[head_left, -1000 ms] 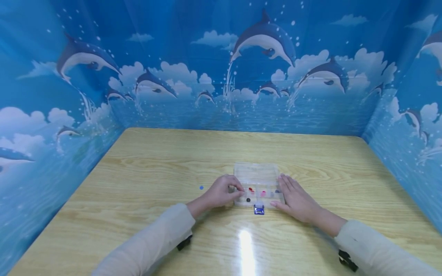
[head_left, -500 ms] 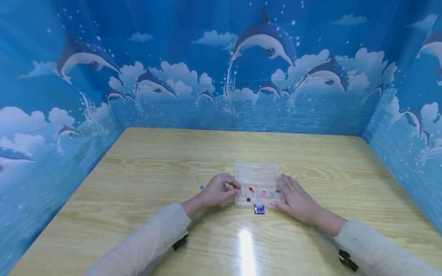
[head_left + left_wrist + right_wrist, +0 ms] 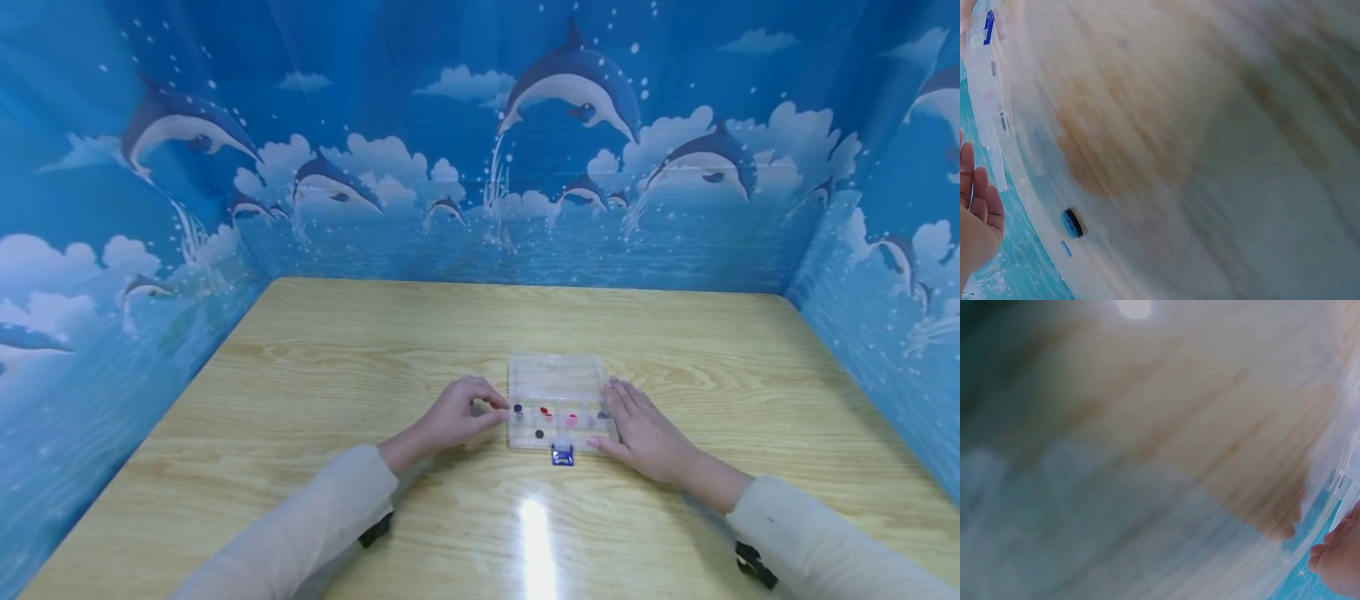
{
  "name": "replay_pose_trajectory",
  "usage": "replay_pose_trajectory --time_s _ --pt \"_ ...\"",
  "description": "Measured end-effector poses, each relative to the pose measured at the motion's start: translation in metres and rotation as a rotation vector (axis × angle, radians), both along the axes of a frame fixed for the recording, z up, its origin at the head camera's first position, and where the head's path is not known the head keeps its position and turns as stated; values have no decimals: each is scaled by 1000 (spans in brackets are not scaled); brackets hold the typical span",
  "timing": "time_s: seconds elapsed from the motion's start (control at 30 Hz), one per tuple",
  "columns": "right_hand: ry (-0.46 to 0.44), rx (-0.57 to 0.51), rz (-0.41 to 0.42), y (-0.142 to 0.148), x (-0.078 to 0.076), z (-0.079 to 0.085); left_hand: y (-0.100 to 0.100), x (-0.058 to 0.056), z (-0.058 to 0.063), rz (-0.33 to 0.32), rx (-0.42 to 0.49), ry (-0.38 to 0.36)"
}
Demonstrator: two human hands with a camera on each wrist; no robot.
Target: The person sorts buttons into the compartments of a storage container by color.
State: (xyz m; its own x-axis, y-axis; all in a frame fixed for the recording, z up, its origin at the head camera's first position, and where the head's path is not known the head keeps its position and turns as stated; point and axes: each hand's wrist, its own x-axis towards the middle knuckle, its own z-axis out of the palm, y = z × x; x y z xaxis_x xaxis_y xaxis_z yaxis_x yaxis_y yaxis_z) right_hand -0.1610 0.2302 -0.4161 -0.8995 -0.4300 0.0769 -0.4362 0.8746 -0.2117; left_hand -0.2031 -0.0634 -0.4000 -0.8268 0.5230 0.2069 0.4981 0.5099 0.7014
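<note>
Head view: a clear rectangular plastic box (image 3: 576, 438) lies on the wood-grain table (image 3: 360, 333), long axis left-right, shiny blue clasp (image 3: 562, 457) pointing nearward; left hand (image 3: 459, 414) narrow at one end, hold unclear; right hand (image 3: 651, 435) straight-fingered against the other.

Screened-off work area (bldg. type unclear), dolphin-print backdrop (image 3: 465, 242) on 3 sides, wood-grain tabletop (image 3: 360, 342)

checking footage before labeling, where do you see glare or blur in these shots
Head view: a bright glare streak on the table, nearer the camera than the box; left wrist view: wood grain blurred, table edge bowed; right wrist view: grain also soft, white glare spot at the top.
</note>
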Motion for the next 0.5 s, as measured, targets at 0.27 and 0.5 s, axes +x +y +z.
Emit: replay_pose_trajectory --time_s 0.27,0.5 --pt "-2 6 -1 1 0 -1 -9 1 -3 -7 16 9" --pt "8 10 0 1 -1 -2 -15 2 -4 6 1 4"
